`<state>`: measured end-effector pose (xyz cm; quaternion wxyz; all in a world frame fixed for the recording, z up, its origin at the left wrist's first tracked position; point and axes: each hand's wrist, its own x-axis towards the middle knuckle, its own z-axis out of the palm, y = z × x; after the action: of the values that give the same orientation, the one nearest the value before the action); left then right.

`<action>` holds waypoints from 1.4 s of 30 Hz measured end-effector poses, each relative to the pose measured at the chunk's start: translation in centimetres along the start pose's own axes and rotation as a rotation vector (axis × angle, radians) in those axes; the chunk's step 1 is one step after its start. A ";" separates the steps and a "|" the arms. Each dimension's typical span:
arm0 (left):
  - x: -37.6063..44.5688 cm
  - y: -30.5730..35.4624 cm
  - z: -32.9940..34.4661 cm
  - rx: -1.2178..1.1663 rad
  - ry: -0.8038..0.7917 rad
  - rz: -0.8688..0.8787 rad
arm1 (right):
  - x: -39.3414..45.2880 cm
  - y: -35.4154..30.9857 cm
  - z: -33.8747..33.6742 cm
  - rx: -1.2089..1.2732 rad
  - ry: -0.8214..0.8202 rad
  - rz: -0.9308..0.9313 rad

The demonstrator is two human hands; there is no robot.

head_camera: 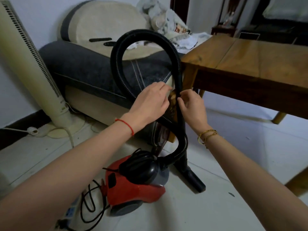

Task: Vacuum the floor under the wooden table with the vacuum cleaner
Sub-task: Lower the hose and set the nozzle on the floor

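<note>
A red canister vacuum cleaner (133, 189) sits on the pale tiled floor (233, 139) in front of me. Its black ribbed hose (116, 52) loops up high and comes down as a black wand ending in a floor nozzle (195, 179) beside the canister. My right hand (191, 107) grips the wand where the two hose runs cross. My left hand (150, 100) rests over the hose just left of that, fingers curled toward it. The wooden table (250, 59) stands at the right, its near leg behind the wand.
A grey and cream sofa (86, 67) with two remotes and a heap of cloth stands behind the hose. A cream tower fan (31, 64) leans at left. A power strip (70, 212) and the black cord lie by the canister.
</note>
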<state>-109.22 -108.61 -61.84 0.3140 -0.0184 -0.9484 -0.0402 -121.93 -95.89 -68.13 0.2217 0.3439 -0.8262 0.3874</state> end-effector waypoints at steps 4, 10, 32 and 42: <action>2.2 -0.1 2.4 0.022 -0.037 0.032 | 1.6 2.1 1.0 -0.043 -0.023 0.040; 5.3 -1.1 5.1 0.122 -0.149 0.134 | 3.1 4.5 3.7 -0.047 -0.149 0.139; 14.2 4.9 -0.7 0.739 -0.660 0.518 | 3.7 1.4 -4.3 0.061 -0.634 0.429; 18.2 10.5 -10.2 0.775 -1.050 0.354 | 5.2 -6.3 -12.4 0.020 -0.818 0.442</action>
<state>-117.09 -98.86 -42.11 -0.2028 -0.0768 -0.9036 0.3694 -119.51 -91.03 -54.33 -0.2137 0.2862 -0.8954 0.2659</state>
